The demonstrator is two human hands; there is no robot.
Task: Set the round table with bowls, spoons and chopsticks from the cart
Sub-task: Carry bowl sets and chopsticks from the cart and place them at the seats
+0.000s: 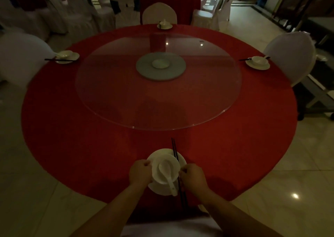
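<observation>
Red tbl (72, 128): chopsticks (173, 146) near-to-far

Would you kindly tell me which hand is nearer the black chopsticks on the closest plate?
Right. The right hand pinches the chopsticks from their right; the left hand is across the bowl, holding its left rim.

Light: dim throughout, with a warm cast and muddy colours.
Reflections: two small glints on the glass turntable (126, 92) and one bright spot on the floor tiles (295, 195), both lit from above.
Shadows: soft dark patches on the red tablecloth (72, 128) near the front edge.
Whites: the bowl (171, 161) reads grey.
Blacks: the chopsticks (174, 148) nearly merge with the cloth.
Edges: wide-angle bowing, darkened corners.
Focus: the left chair cover (19, 59) is smeared and soft.
</observation>
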